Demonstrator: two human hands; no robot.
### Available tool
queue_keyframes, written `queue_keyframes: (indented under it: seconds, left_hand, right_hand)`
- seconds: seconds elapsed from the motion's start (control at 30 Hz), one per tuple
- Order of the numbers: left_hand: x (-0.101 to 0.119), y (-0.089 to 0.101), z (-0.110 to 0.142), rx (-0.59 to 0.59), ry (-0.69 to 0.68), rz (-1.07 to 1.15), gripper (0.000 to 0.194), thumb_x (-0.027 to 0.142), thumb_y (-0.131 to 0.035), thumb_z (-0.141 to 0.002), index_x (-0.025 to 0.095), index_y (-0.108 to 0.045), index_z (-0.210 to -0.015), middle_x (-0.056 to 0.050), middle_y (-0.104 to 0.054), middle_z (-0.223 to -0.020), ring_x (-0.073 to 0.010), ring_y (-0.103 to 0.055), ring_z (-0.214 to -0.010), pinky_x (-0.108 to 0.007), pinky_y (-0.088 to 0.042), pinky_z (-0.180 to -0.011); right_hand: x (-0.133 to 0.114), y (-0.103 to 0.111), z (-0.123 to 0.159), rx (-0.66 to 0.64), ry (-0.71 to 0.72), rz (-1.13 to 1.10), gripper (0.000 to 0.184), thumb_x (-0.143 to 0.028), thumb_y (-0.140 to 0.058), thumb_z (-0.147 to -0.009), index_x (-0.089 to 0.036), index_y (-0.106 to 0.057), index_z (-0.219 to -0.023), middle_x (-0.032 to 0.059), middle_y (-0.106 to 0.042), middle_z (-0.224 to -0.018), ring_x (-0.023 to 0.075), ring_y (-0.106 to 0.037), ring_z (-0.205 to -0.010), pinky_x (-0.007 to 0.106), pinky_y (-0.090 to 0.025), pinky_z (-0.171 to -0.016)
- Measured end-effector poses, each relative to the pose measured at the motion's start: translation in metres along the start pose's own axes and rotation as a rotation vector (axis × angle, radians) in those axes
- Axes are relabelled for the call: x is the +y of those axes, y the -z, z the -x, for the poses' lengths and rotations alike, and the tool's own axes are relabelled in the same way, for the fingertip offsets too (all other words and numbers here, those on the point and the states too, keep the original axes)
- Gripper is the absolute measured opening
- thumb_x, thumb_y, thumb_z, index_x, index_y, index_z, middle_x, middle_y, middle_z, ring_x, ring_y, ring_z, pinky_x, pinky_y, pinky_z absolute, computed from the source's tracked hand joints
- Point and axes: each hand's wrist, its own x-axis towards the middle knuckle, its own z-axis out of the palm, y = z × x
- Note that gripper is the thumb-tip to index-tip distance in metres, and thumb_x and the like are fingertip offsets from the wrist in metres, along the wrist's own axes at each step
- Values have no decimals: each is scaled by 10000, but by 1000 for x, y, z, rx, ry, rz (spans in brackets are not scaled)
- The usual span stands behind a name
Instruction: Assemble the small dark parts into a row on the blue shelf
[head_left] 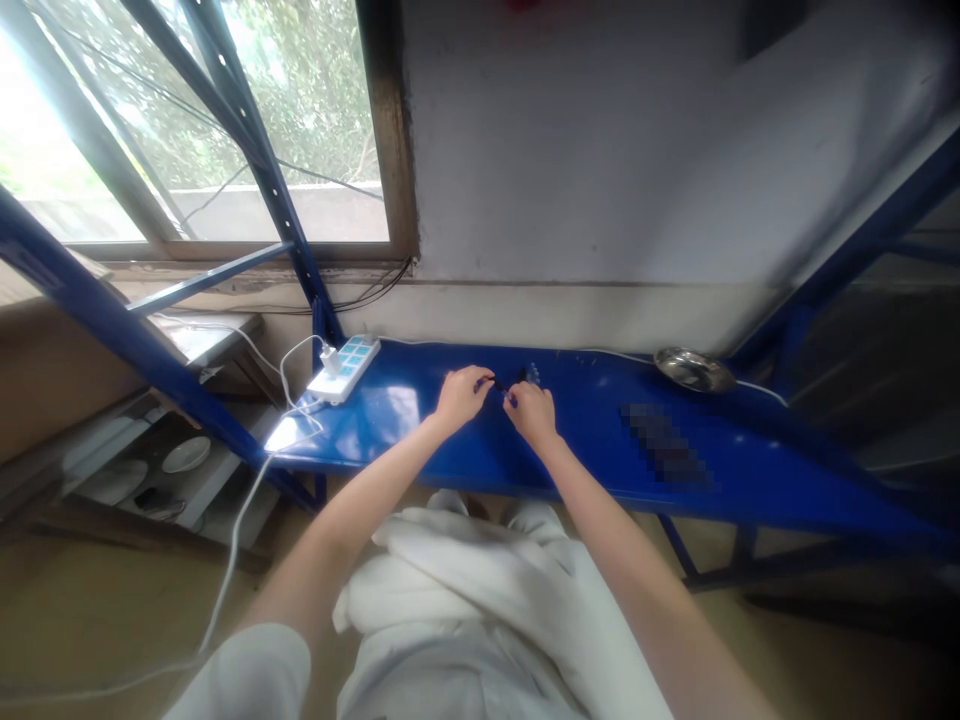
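Head view: with left hand (461, 396) and right hand (534, 410) we pinch a dark piece (499, 385) over the bench (585, 410), fingers at both ends; its long axis runs crosswise, slanting down rightward.

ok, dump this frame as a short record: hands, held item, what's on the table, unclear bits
left hand: fingertips of the left hand pinch a small dark item
right hand: the right hand grips its other end
surface: blue table
just beyond right hand: small bluish-clear object
table, left end: white power strip with a white plug in it
table, right: shiny metal dish; pixelated dark patch nearer the person
unclear: what the held item is, whether one piece or two; what the patch hides
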Motion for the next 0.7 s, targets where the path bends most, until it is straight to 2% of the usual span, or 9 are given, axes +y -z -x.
queue_keyframes:
  seconds: [0.23, 0.4, 0.6, 0.7]
  left_hand:
    - [-4, -7, -4, -127, 32, 35, 158, 256, -556, -783, 184, -657, -881, -11, -677, -868, -128, -581, -694, -252, -448, -696]
    - [0, -4, -9, -185, -1, -27, 154, 256, -552, -779, 192, -652, -877, -8, -674, -889, -146, -590, -761, -269, -438, -728]
    - [-11, 18, -42, -156, 22, -226, 162, 225, -519, -798, 207, -663, -871, -32, -659, -949, -197, -561, -927, -348, -377, -860]
    - [-25, 23, -58, -237, 37, -373, 120, 204, -566, -757, 191, -673, -809, -63, -624, -994, -236, -518, -992, -375, -359, -868]
  right_hand:
    - [-3, 6, -4, 5, 65, 48, 144, -145, -462, -800, -159, -576, -711, 61, -621, -778, 184, -536, -758, 294, -277, -649]
    - [-5, 4, -3, 12, 57, -20, 153, -191, -475, -815, -166, -600, -730, 57, -630, -767, 188, -555, -756, 294, -309, -645]
    - [3, -9, 7, 105, 12, -213, 244, -277, -430, -863, -151, -623, -942, 69, -646, -813, 173, -586, -729, 287, -391, -634]
    - [12, -18, 14, 155, 9, -258, 283, -276, -384, -881, -138, -626, -929, 84, -649, -817, 176, -591, -737, 290, -423, -648]
